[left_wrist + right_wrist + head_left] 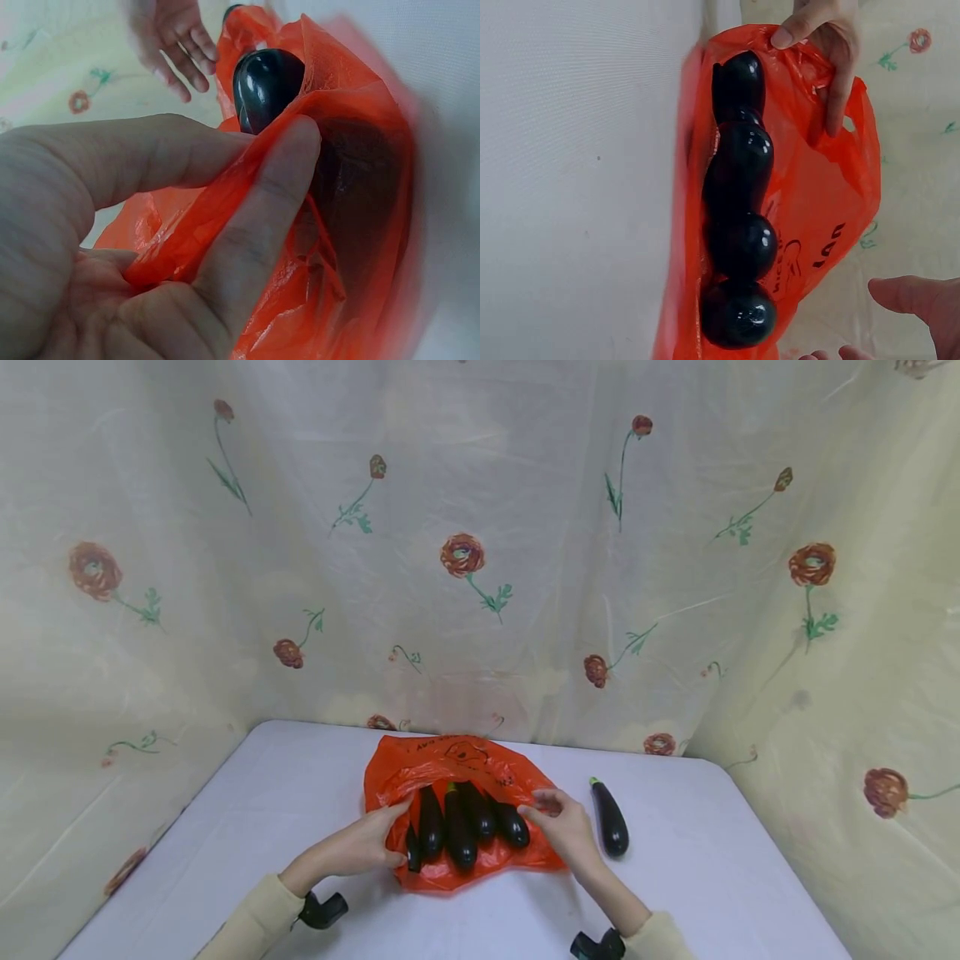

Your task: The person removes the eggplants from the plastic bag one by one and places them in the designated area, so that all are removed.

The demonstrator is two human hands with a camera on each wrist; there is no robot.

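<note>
A red plastic bag (397, 760) lies on the table with its mouth toward the person, and several dark eggplants (459, 839) rest side by side inside. At the bag's left edge, the left hand (362, 846) pinches the thin plastic between thumb and finger, as the left wrist view shows at the fold of red film (225, 191). Over the right edge hovers the right hand (567, 828), fingers apart and holding nothing; in the right wrist view its thumb (900, 294) stands off the bag. One loose eggplant (611, 820) lies right of the bag.
The white table (300, 785) reaches back to a hanging flowered curtain (525, 610), which also closes off both sides. Each wrist wears a small black camera, one at the left wrist (324, 911) and one at the right (597, 945).
</note>
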